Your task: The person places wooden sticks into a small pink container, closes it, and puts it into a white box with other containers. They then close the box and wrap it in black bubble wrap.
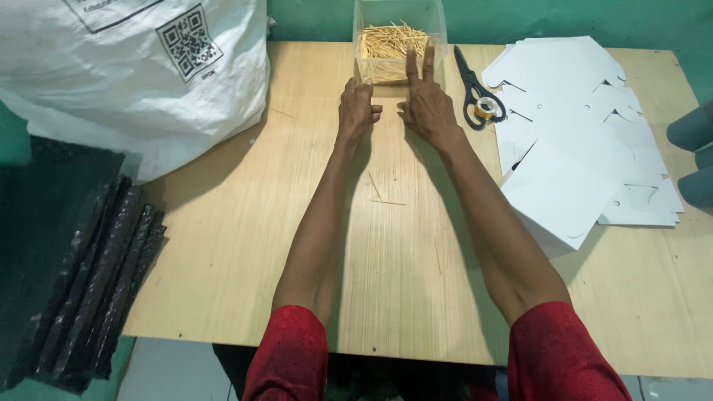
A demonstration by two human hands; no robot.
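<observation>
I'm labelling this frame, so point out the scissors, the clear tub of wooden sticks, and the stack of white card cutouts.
scissors [469, 83]: head view, on the black blades near the pivot.
clear tub of wooden sticks [438, 22]: head view, on its right wall.
stack of white card cutouts [564, 189]: head view, on the top sheet nearest the person.

White sack [134, 67] cut off by top and left edges. Clear box [399, 22] of sticks cropped at top. Right hand [427, 104] fingers cover the box's front wall. Grey objects [694, 156] at the worktop's right edge cropped, unidentifiable.
</observation>
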